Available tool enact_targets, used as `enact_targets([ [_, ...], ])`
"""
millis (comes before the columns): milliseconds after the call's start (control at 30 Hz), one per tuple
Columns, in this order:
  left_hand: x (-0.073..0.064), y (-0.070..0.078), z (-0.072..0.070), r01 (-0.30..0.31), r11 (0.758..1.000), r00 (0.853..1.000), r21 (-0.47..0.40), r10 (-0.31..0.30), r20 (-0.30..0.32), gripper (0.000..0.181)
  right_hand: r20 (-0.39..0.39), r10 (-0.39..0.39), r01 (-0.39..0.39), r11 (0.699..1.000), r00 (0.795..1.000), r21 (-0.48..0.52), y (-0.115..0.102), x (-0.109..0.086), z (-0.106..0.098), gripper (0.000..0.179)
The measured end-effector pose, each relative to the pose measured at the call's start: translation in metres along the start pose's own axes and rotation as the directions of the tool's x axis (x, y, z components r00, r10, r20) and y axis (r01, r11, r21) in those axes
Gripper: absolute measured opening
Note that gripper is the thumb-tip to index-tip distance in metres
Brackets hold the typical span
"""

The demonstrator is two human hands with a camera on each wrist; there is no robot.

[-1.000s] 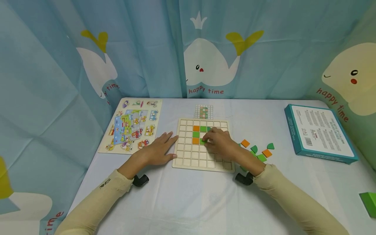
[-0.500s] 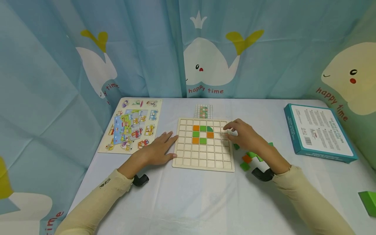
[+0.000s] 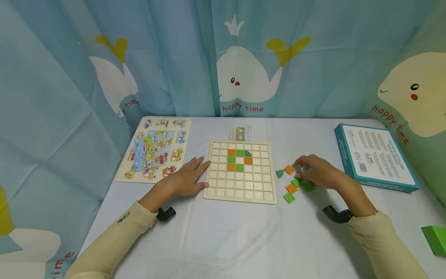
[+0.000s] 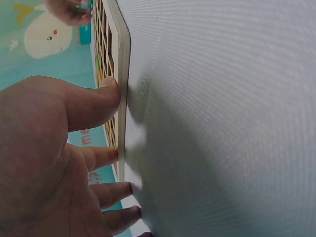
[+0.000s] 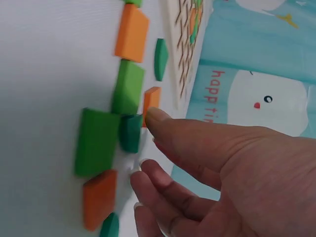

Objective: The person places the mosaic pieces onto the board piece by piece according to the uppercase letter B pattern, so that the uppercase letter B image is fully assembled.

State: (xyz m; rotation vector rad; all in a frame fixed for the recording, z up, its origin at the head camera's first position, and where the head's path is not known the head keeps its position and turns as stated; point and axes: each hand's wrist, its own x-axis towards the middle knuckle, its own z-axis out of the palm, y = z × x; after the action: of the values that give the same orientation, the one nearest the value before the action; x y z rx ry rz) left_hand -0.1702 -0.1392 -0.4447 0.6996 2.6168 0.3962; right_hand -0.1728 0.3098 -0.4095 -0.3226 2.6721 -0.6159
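Observation:
My left hand [image 3: 188, 178] lies with spread fingers against the left edge of a wooden grid board [image 3: 240, 186]. In the left wrist view the thumb [image 4: 94, 106] and fingertips touch the board's side. On the board, orange squares, green squares and a dark green quarter-round tile [image 3: 247, 153] form a ring around one bare cell. Over the loose tiles at the right hovers my right hand [image 3: 317, 170], fingers slightly bent and apart. In the right wrist view its thumb and fingers hold nothing; a dark green quarter-round tile [image 5: 131, 133] and an orange tile [image 5: 151, 101] lie close to them.
A small printed pattern card [image 3: 240, 133] lies behind the board. A picture puzzle board [image 3: 120, 176] with cards on it is at the left. To the right are a teal box [image 3: 379, 155] and a green block [image 3: 434, 240] near the edge.
My right hand has left the board and moved right to the loose tiles. An orange square, earlier hidden by that hand, shows in the ring's right side. The left hand stays put.

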Motion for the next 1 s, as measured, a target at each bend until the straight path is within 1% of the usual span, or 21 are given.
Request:
enact_targets([
  [100, 0.0, 0.001, 0.0, -0.001, 1.0, 1.0, -0.01, 0.001, 0.001, 0.08, -0.004, -0.019, 0.019, 1.0, 1.0, -0.004, 0.006, -0.004, 0.002, 0.037],
  [200, -0.001, 0.002, 0.0, 0.003, 1.0, 1.0, -0.016, -0.003, 0.003, 0.079, -0.022, -0.043, 0.043, 0.999, 0.999, 0.017, 0.011, -0.007, 0.004, 0.031],
  [333, -0.001, 0.002, -0.001, 0.005, 1.0, 1.0, -0.021, -0.005, 0.005, 0.079, -0.071, -0.06, 0.063, 0.998, 0.996, 0.032, 0.019, -0.008, 0.008, 0.025],
  [467, -0.001, 0.001, -0.001, 0.003, 1.0, 1.0, -0.018, -0.003, 0.007, 0.079, -0.122, -0.047, 0.048, 0.999, 0.991, 0.007, 0.026, -0.007, 0.011, 0.026],
  [567, -0.001, 0.0, -0.001, -0.001, 1.0, 1.0, -0.017, 0.001, 0.007, 0.079, -0.128, -0.046, 0.046, 0.999, 0.991, 0.002, 0.026, -0.008, 0.01, 0.029],
  [700, -0.001, 0.0, -0.001, 0.004, 1.0, 1.0, -0.019, -0.004, 0.008, 0.079, -0.13, -0.059, 0.062, 0.998, 0.99, 0.018, 0.025, -0.008, 0.011, 0.029],
  [833, -0.001, 0.001, -0.001, 0.012, 1.0, 1.0, -0.017, -0.012, 0.013, 0.08, -0.172, -0.072, 0.075, 0.997, 0.982, 0.01, 0.026, -0.004, 0.018, 0.029],
  [1000, 0.0, 0.001, -0.001, 0.008, 1.0, 1.0, -0.013, -0.008, 0.009, 0.079, -0.219, -0.077, 0.08, 0.997, 0.973, 0.006, 0.024, 0.001, 0.023, 0.029],
])
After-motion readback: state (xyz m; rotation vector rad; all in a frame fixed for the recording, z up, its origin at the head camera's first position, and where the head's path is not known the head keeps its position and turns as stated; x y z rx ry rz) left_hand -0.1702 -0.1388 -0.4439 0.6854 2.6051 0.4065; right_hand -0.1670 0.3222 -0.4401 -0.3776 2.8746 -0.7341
